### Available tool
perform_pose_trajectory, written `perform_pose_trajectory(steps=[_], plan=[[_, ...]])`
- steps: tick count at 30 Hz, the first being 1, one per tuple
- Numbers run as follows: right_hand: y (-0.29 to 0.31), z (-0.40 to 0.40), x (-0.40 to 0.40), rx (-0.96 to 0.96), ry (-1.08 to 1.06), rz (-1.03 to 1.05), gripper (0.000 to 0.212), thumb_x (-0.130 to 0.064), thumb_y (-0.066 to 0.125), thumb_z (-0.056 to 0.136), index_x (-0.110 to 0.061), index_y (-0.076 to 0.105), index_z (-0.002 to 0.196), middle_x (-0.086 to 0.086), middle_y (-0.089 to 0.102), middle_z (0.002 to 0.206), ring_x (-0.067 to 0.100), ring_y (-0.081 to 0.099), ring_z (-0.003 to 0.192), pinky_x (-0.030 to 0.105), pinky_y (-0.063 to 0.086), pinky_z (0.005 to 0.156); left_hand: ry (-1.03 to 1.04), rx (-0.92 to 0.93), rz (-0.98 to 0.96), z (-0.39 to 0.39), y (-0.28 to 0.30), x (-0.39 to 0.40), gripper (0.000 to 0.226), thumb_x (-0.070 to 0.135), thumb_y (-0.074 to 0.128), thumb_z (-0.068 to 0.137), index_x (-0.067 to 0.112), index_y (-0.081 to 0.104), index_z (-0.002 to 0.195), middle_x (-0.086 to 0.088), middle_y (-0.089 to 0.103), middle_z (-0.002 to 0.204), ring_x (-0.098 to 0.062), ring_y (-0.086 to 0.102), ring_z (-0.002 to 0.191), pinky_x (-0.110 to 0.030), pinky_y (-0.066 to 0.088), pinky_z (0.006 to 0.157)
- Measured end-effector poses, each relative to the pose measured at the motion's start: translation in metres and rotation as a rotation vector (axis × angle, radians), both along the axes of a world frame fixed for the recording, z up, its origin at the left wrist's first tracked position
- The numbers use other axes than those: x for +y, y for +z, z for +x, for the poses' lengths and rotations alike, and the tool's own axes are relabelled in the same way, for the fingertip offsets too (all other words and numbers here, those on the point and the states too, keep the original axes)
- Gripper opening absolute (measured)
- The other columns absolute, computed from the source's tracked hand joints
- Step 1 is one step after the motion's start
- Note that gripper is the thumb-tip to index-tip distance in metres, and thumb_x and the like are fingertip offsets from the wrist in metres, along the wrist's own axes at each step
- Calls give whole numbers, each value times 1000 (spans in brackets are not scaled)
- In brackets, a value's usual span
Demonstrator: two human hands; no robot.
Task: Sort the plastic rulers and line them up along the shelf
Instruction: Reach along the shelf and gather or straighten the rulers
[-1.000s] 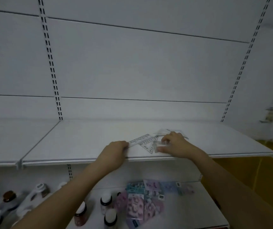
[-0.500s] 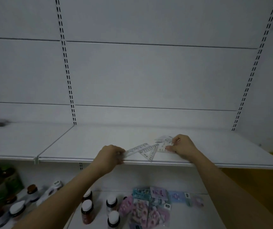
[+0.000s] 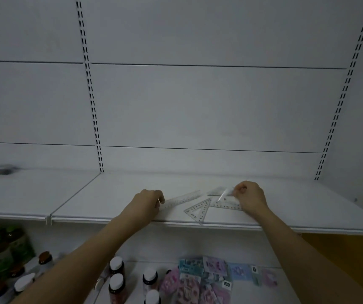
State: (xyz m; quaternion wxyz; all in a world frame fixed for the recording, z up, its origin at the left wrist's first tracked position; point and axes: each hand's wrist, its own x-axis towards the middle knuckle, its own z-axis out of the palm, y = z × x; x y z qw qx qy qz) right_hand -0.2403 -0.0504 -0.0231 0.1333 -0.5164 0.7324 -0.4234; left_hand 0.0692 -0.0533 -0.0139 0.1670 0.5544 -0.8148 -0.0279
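Left hand [image 3: 147, 202] grips the near-left end of the straight ruler [image 3: 181, 200], fingers curled over it; the ruler lies flat on the shelf [image 3: 308, 207], slanting from near-left to far-right. Right hand [image 3: 249, 197] pinches a small clear piece [image 3: 224, 194] lifted off the surface; its shape is too blurred to tell.

Change over the last second: the pieces were bunched together under the two hands, overlapping. Now they are spread out. The straight ruler has been drawn to the left and sits apart from the rest. A triangular set square [image 3: 199, 210] lies free between the hands, one corner reaching the shelf's front lip, touched by neither hand. A second flat piece [image 3: 227, 205] lies just right of it, partly under the right hand. Another pale strip shows farther back near the right hand's fingers; not resolvable.

Reading: separation by type appears under way, and nothing is lined up yet. The straight ruler is askew to the shelf edge and the triangle sits at an angle.

Risk noted: the set square's corner at the lip could slip off onto the lower shelf [image 3: 286, 288], where packets [image 3: 198, 281] and bottles [image 3: 117, 279] stand.

Light is dim; clear plastic reads poorly against the white shelf.
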Motion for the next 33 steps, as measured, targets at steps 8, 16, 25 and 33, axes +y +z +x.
perform_pose_trajectory(steps=[8, 16, 25, 33], plan=[[36, 43, 1, -157, 192, -113, 8, -16, 51, 99, -12, 55, 94, 9, 67, 86, 22, 62, 61, 17, 39, 40, 56, -43, -48, 10, 6, 5, 14, 9, 37, 94, 14, 38, 107, -5, 51, 74, -29, 50, 66, -33, 33, 57], [48, 132, -6, -163, 521, -40, 15, -19, 47, 100, -18, 52, 114, 7, 55, 84, 15, 50, 62, 17, 41, 48, 170, 11, -11, 92, 11, 34, 33, 44, 22, 102, 19, 43, 110, -6, 58, 97, -26, 55, 81, -37, 44, 70], [58, 264, -5, -61, 777, 22, 50, -30, 76, 81, -22, 52, 124, 1, 59, 93, 12, 56, 76, 24, 45, 66, 345, 32, -53, 226, 10, 59, 33, 40, 39, 101, 24, 57, 123, -1, 53, 111, -19, 56, 99, -35, 49, 85], [62, 421, -15, 14, 847, -14, 46, -38, 76, 79, -23, 54, 116, -6, 66, 98, 5, 58, 94, 18, 41, 69, 429, 255, -57, 377, 15, 73, 33, 31, 56, 94, 17, 56, 124, 1, 56, 113, -14, 55, 99, -30, 48, 89]])
